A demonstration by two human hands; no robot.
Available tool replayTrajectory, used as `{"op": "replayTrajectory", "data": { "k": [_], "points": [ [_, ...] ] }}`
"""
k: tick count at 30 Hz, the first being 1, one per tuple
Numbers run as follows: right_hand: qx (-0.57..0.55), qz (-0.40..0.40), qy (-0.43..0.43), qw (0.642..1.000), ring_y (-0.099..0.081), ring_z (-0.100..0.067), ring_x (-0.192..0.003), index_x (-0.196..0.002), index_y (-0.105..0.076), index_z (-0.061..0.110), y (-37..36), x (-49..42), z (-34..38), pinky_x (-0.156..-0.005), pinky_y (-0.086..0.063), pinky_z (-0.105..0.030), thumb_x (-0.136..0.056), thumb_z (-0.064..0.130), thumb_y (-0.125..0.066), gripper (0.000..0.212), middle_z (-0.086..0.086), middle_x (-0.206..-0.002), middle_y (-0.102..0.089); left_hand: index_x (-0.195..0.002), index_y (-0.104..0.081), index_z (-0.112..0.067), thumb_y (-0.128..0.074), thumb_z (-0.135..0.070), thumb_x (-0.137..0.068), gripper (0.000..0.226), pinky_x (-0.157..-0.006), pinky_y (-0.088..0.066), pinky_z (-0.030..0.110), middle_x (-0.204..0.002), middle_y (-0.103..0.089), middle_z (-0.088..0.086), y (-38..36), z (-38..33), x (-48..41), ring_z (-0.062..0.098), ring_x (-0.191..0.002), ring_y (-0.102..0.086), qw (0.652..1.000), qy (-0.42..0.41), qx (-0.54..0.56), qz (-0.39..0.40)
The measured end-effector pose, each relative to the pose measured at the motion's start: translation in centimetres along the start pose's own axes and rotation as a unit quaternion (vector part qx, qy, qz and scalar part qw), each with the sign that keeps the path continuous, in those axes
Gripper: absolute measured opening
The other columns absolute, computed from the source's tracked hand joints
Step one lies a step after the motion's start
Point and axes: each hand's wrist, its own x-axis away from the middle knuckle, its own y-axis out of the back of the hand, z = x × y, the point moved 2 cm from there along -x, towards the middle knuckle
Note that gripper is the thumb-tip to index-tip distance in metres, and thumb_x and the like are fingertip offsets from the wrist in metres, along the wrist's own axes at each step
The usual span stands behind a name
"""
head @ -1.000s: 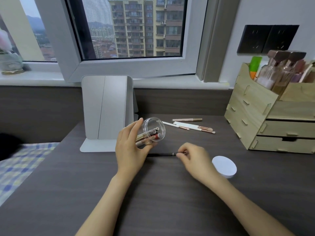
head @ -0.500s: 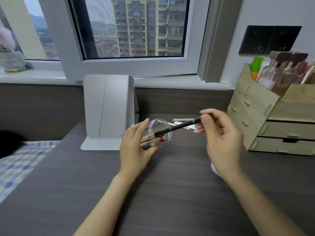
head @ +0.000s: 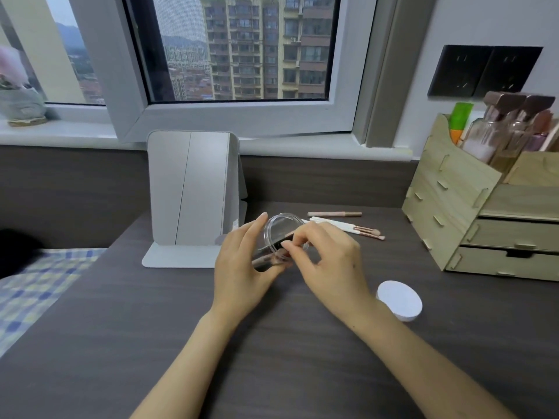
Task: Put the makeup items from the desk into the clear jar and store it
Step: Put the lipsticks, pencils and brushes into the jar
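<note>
My left hand holds the clear jar tilted above the dark desk, its mouth toward the right. Several makeup sticks lie inside it. My right hand is at the jar's mouth, fingertips pinched on the end of a black pencil that is mostly inside the jar. Behind the hands, white-handled brushes and a pink pencil lie on the desk. The jar's white lid rests to the right.
A grey folding mirror stands behind the jar. A wooden drawer organizer with bottles fills the right side. A checked bedcover lies past the desk's left edge. A window sill runs along the back.
My right hand lifted the black pencil off the desk, carried it to the jar's mouth and slid it in. The left hand kept the jar tilted in place.
</note>
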Motion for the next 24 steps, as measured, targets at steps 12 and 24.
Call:
{"op": "replayTrajectory", "data": {
  "k": [12, 24],
  "points": [
    [0.161, -0.012, -0.175, 0.971, -0.055, -0.033, -0.077, -0.077, -0.070, 0.006, 1.8, -0.3, -10.2, -0.071, -0.037, -0.035, -0.087, 0.011, -0.056, 0.019, -0.011, -0.080, -0.072, -0.132, -0.049, -0.021, -0.087, -0.037, -0.057, 0.086, -0.086, -0.030, 0.011, -0.115, -0.061, -0.002, 0.2, 0.5, -0.3, 0.015, -0.105, -0.052, 0.998, 0.050, -0.007, -0.029],
    [0.420, 0.278, -0.210, 0.838, -0.051, -0.030, -0.104, -0.104, -0.062, 0.016, -0.1, -0.3, -19.9, -0.086, -0.039, -0.038, -0.090, 0.033, -0.055, 0.023, -0.007, -0.110, -0.065, -0.131, -0.046, -0.025, -0.089, -0.034, -0.055, 0.088, -0.089, -0.023, -0.001, -0.114, -0.050, -0.014, 0.2, 1.0, -0.4, 0.010, -0.106, -0.047, 0.998, 0.047, 0.000, -0.039]
  ]
}}
